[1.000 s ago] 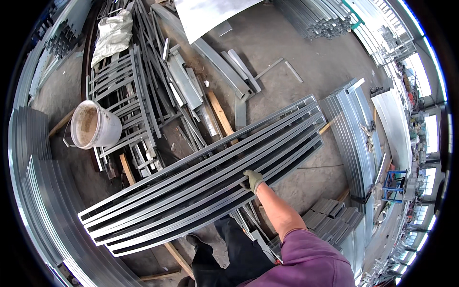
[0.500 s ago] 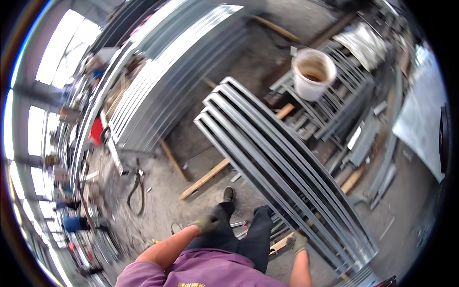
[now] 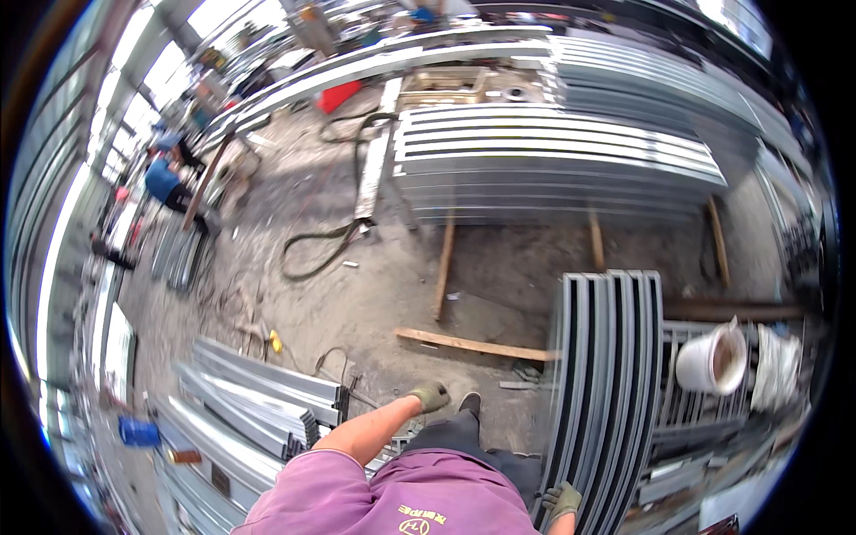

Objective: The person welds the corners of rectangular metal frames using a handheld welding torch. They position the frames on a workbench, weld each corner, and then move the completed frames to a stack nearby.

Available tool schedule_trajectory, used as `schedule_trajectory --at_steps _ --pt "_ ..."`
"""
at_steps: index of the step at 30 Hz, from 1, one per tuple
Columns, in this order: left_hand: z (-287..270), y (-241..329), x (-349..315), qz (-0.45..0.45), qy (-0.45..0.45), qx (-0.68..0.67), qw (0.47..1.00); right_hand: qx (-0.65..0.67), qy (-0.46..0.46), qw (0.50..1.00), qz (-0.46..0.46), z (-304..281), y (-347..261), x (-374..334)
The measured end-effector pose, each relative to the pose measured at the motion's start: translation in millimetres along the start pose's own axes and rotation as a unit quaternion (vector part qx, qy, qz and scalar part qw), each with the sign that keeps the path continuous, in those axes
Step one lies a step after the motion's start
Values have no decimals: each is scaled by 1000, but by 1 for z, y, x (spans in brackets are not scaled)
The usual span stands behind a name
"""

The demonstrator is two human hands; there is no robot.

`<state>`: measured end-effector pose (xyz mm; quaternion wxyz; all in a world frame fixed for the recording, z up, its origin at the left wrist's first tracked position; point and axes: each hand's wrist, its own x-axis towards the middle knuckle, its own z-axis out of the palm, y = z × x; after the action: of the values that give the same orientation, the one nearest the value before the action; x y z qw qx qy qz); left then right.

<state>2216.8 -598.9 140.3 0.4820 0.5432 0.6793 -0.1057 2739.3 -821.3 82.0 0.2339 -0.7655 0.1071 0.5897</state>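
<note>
My left hand [image 3: 432,397], in a grey-green work glove, hangs out ahead of my body over the concrete floor. Its fingers look loosely curled, with nothing visible in them. My right hand [image 3: 562,501], gloved likewise, is low at the near left edge of a stack of long grey metal channels [image 3: 604,357]. Its fingers are apart, and whether they touch the metal I cannot tell. The channels lie side by side, running away from me on my right.
A wooden strip [image 3: 477,343] lies ahead, near a larger stack of metal profiles [image 3: 553,160]. A white bucket [image 3: 711,361] stands on a metal grating at right. More profiles [image 3: 259,401] lie left. A green strap [image 3: 316,254] loops on the floor. A person in blue [image 3: 162,181] bends far left.
My view has swung to the left, so the channel stack now runs nearly straight ahead on my right. Profiles on my left have come into view. Both hands stay apart, the right beside the channels.
</note>
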Motion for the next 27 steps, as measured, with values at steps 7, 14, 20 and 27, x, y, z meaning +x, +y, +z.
schedule_trajectory --at_steps 7,14,20,27 --pt "-44 -171 -91 -258 180 -169 934 -241 -92 962 -86 157 -123 -25" --pt "80 -171 -208 -340 234 -353 840 -498 -153 840 -148 311 -229 8" --pt "364 -149 -219 -242 -83 -264 930 -487 -195 827 -200 400 -252 -43" --pt "312 -194 -193 -295 -34 -377 877 -594 -108 788 -118 451 -220 -45"
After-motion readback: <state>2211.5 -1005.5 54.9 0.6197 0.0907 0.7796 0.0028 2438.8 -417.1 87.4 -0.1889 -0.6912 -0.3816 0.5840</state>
